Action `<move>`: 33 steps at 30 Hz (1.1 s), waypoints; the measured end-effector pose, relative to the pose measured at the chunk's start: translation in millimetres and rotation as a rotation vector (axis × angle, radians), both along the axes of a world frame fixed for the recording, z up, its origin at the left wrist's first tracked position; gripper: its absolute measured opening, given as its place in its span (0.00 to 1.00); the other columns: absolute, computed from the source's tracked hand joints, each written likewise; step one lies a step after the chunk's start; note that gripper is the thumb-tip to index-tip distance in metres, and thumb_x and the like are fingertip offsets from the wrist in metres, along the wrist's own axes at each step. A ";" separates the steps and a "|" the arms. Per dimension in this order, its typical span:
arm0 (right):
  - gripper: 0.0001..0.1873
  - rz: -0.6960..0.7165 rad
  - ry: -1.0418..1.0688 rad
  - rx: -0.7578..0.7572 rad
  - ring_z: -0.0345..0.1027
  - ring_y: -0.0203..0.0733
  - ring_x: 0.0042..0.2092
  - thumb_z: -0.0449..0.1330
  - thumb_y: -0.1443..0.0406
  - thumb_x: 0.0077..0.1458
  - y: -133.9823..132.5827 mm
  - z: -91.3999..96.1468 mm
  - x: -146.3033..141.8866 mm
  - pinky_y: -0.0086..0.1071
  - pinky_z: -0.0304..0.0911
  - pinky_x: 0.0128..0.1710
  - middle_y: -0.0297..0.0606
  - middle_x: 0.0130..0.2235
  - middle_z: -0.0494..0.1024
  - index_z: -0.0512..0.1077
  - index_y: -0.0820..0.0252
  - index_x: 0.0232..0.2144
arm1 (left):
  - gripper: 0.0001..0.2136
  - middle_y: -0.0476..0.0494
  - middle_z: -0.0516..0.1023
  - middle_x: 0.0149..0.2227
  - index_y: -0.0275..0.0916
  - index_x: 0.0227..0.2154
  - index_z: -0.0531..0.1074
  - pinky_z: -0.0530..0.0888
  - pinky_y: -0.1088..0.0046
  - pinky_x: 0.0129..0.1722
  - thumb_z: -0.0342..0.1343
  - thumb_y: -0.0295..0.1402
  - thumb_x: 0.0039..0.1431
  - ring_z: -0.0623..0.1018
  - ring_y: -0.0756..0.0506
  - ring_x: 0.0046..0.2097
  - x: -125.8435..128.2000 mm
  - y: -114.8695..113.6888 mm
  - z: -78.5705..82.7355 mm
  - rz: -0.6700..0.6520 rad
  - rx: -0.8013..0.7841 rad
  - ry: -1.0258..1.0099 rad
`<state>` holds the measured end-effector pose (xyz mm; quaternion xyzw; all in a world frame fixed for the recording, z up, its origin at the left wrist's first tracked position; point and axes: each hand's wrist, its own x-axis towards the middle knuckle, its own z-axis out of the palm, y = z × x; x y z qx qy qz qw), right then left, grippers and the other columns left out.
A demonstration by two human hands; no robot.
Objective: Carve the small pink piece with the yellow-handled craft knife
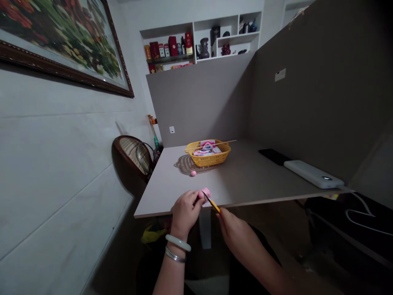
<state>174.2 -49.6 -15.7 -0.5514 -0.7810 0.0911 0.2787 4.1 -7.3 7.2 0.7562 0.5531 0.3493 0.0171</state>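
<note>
And look at this: a thick pale bangle [178, 242], milky, smooth and rounded, circles the left wrist! Just beneath it, elbow side, gleams slimmer silver banding [175, 255], lined like stacked rings. Beyond the pale bangle, the left hand [186, 211] is bare; off to its right, so is the right forearm [260, 264], and dark clothing [242, 274] shows dimly there too.

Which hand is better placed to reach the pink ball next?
Likely the left hand: nearer the pink ball, though holding a pink piece; the right hand grips a yellow-handled tool.
</note>
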 end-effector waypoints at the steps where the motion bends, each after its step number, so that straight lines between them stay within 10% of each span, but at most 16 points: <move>1: 0.14 0.000 0.016 -0.006 0.72 0.39 0.31 0.40 0.66 0.65 -2.4 -2.2 1.5 0.28 0.49 0.26 0.38 0.31 0.76 0.64 0.57 0.33 | 0.10 0.48 0.74 0.33 0.43 0.34 0.73 0.64 0.75 0.36 0.49 0.40 0.63 0.72 0.48 0.37 0.1 0.1 0.0 0.001 -0.003 0.005; 33: 0.13 -0.027 0.060 -0.006 0.71 0.38 0.32 0.42 0.66 0.65 9.6 -10.9 -8.6 0.29 0.48 0.26 0.38 0.33 0.77 0.65 0.58 0.34 | 0.12 0.47 0.75 0.34 0.43 0.35 0.73 0.66 0.74 0.35 0.47 0.41 0.63 0.73 0.47 0.37 -3.3 7.3 -2.7 -0.009 -0.024 -0.003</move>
